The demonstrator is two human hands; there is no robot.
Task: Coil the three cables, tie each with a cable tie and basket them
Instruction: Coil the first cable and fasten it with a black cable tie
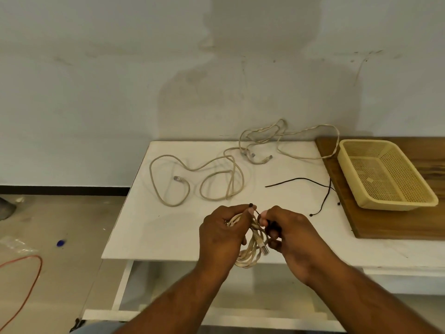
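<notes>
two grips, left hand (222, 231) and right hand (287, 233), tight on coiled cable (250, 255) over white table (154, 232), grey wall (120, 80) behind

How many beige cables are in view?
3. One coiled cable held in both hands, one loose cable at the table's left, one tangled cable at the back by the basket. None seems hidden.

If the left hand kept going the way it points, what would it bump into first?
The left hand points toward the right hand, close across the coiled cable both hold, so it would likely meet that hand's fingers first. Depth is hard to judge.
</notes>
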